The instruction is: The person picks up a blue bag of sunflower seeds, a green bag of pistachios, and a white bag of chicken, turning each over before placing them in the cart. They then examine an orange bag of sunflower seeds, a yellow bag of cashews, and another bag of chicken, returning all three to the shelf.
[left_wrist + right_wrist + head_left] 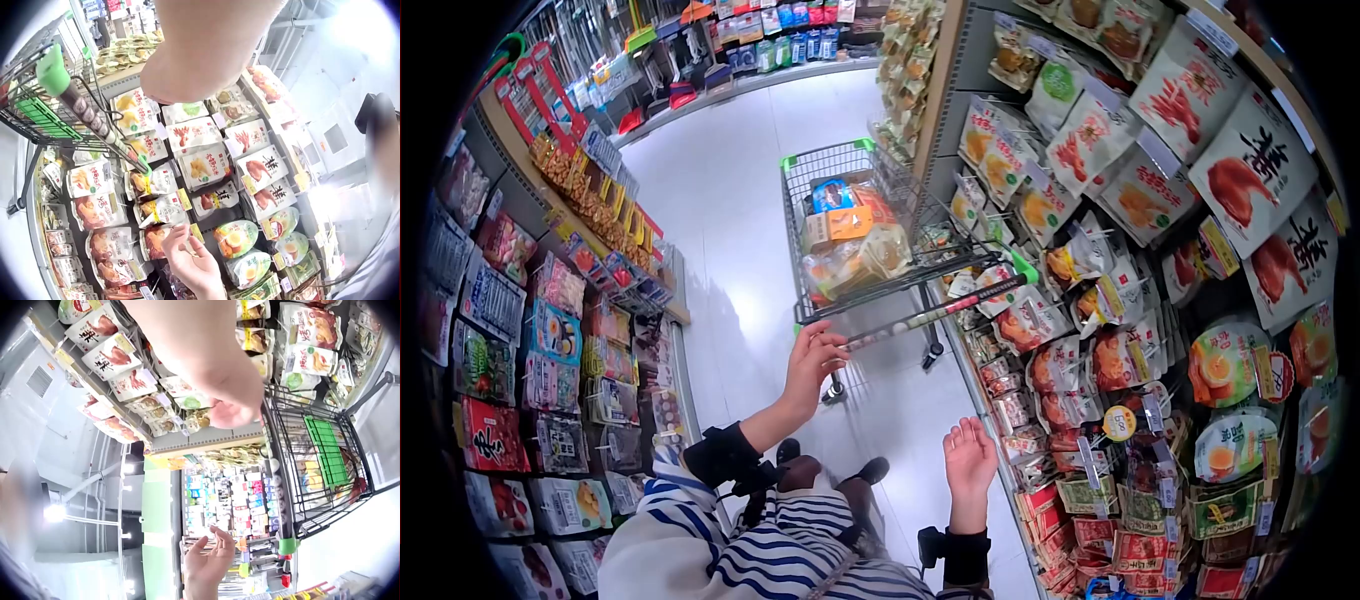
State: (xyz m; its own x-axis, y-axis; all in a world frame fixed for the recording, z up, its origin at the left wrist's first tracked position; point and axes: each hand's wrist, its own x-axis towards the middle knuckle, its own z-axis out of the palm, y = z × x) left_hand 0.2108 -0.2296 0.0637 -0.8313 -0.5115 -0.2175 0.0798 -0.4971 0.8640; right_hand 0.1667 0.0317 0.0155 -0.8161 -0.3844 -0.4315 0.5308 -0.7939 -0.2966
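Observation:
My left hand [810, 365] is held up at the left end of the shopping cart's handle [940, 313], which its fingertips overlap in the head view. In the right wrist view the same left hand [209, 562] appears apart from the handle, fingers loosely bent and holding nothing. My right hand [970, 460] is raised nearer my body, palm up, with relaxed fingers and nothing in it. The wire shopping cart [793, 180] stands ahead, with green corner pieces. Inside lie a blue pack [832, 192], an orange-and-yellow box [848, 223] and clear bagged food [880, 252].
A rack of hanging snack pouches [1100, 150] rises close on the right. Another shelf of packaged food [555, 330] lines the left side. White floor [730, 180] runs between them toward cleaning tools [640, 40] and small packs [785, 45] at the back.

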